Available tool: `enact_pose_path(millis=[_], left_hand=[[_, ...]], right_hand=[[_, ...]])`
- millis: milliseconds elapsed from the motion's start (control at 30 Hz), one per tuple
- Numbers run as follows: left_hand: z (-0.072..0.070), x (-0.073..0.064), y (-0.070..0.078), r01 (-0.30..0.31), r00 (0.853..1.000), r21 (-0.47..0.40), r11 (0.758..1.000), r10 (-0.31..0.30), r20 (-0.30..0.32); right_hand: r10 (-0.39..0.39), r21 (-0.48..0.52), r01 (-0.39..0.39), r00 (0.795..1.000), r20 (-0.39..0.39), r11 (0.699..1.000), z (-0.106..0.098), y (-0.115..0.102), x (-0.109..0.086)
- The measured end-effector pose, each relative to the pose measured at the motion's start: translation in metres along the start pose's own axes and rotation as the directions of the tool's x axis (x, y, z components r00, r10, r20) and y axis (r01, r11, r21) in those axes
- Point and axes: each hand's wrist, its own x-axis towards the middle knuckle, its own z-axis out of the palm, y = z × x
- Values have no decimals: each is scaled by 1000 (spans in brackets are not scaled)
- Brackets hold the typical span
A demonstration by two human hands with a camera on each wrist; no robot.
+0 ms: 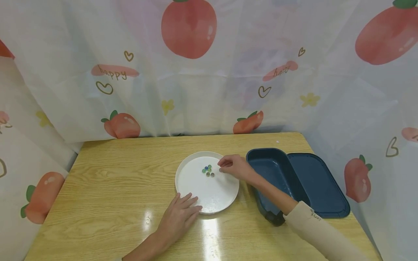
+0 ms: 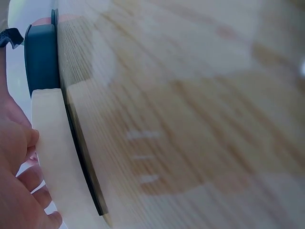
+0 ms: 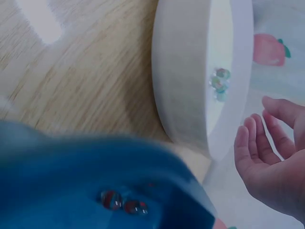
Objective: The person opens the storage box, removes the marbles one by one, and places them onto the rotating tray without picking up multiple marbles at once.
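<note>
A round white tray [image 1: 212,197] with a raised rim stands on the table, holding several small glass marbles [image 1: 208,170] in green, blue and brownish tones. My left hand [image 1: 177,215] rests on the tray's near left rim, fingers spread; the left wrist view shows its fingertips [image 2: 43,195] along the edge. Over the tray's right side is my right hand [image 1: 236,166]. In the right wrist view its fingers [image 3: 257,138] bend loosely, the thumb apart, and nothing shows between them. Reddish marbles [image 3: 112,200] lie inside the dark blue box [image 1: 266,163] to the right.
A flat dark blue lid [image 1: 318,185] lies to the right of the box, against its side. The wooden table [image 1: 114,181] stretches left of the tray. A fruit-printed curtain [image 1: 209,90] hangs behind the table and at both sides.
</note>
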Motion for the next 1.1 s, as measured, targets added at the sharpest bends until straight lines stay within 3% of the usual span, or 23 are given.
enact_pose_path(millis=[533, 833, 1100], left_hand=[[1, 0, 0, -9, 1000, 3, 1000, 9, -16], [0, 1, 1, -11, 1000, 5, 1000, 11, -21], [1, 0, 0, -4, 1000, 4, 1000, 4, -15]], right_hand=[[0, 49, 3, 999, -48, 999, -56, 11, -35], [25, 51, -21, 997, -75, 998, -69, 34, -49], [89, 130, -86, 996, -20, 988, -76, 53, -50]])
